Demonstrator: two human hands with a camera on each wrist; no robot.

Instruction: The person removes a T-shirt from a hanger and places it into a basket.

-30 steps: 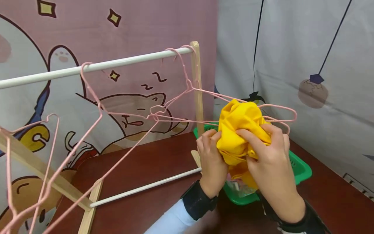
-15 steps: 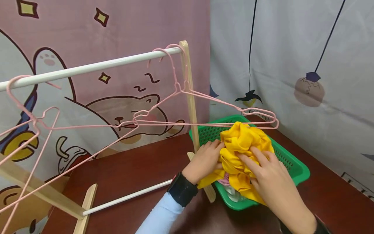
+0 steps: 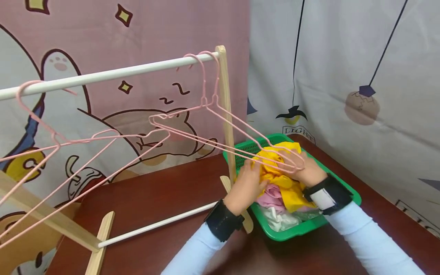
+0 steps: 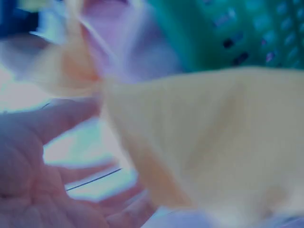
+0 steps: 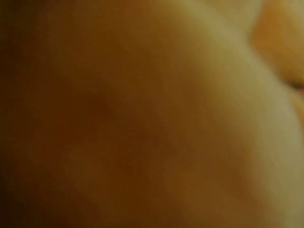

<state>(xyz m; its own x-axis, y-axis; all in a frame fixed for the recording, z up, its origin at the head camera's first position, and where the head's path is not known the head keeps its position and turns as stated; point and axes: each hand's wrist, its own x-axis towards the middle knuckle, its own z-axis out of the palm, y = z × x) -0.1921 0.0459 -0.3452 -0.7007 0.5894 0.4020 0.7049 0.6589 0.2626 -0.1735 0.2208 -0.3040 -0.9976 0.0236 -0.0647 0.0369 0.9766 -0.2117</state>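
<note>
A bunched yellow cloth garment [image 3: 290, 194] lies in the green basket [image 3: 283, 236], over a pink cloth [image 3: 270, 198]. My left hand [image 3: 245, 188] is at the garment's left side, fingertips against its folds. In the left wrist view the fingers of this hand [image 4: 28, 166] are spread and loosely extended beside a pale-looking stretch of the garment [image 4: 213, 137]. From the right, my right hand [image 3: 306, 168] lies on the garment, its fingertips among the folds; I cannot tell whether they grip. Blurred yellow-brown fills the right wrist view.
Pink hangers [image 3: 206, 103] hang from a white rail [image 3: 127, 71] on a wooden rack; two of them reach across in front of the right hand and basket. Another hanger [image 3: 55, 137] hangs at left. White crinkled plastic [image 3: 280, 219] shows inside the basket's near end, on the brown table [image 3: 161, 179].
Both hands have lowered the yellow garment from in front of the hangers into the basket. The right hand has shifted to its far right side. The two right-hand hangers have swung.
</note>
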